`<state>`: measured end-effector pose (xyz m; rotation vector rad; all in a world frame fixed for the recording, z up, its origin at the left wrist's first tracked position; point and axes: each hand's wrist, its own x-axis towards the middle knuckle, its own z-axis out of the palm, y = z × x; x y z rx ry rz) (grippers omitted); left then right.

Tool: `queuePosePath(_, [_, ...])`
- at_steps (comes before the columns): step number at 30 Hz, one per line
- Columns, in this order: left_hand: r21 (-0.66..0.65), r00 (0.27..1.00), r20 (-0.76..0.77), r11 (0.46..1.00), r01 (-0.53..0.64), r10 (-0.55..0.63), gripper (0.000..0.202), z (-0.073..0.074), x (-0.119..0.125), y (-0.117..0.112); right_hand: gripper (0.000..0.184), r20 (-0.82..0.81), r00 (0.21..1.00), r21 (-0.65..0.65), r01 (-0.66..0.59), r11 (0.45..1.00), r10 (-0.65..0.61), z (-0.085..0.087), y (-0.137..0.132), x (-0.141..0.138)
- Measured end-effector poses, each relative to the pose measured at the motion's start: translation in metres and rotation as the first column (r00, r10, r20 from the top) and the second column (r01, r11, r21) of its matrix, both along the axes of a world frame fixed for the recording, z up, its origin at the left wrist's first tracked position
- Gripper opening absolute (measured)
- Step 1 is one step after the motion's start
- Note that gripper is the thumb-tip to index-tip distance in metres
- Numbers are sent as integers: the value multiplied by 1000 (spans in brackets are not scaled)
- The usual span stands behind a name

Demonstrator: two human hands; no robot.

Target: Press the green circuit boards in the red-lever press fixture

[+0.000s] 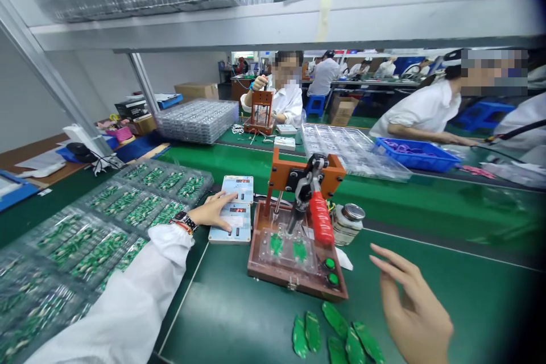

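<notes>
My left hand reaches forward from a white sleeve, fingers stretched flat on the lower of two small pale-blue meter boxes with red digit displays. A dark watch sits on that wrist. My right hand hovers open over the green mat, fingers spread, just right of several loose green circuit boards. Between my hands stands a brown test jig with an orange frame, a red-handled lever and two green boards seated under its clear plate. Two green buttons sit at its front right.
Clear plastic trays of green boards fill the left side. A small round metal-lidded jar stands right of the jig. Across the green conveyor, people in white work with a similar jig, tray stacks and a blue bin.
</notes>
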<state>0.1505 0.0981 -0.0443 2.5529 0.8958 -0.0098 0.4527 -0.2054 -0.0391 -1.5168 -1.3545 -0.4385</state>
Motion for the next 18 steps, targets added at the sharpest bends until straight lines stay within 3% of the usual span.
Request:
queuePosePath(3, [11,1000,-23,1000,13,-12,108,1,0,1,19,-24,996,-46,90,995,-91,-18,-7,12])
queuePosePath(9, [47,997,-52,997,64,-62,102,11,7,-4,23,-31,991,-61,128,990,-130,-42,-5,21])
queuePosePath(18, [248,967,-223,953,175,-120,82,18,19,-12,20,-119,988,-42,90,995,-94,-47,-4,18])
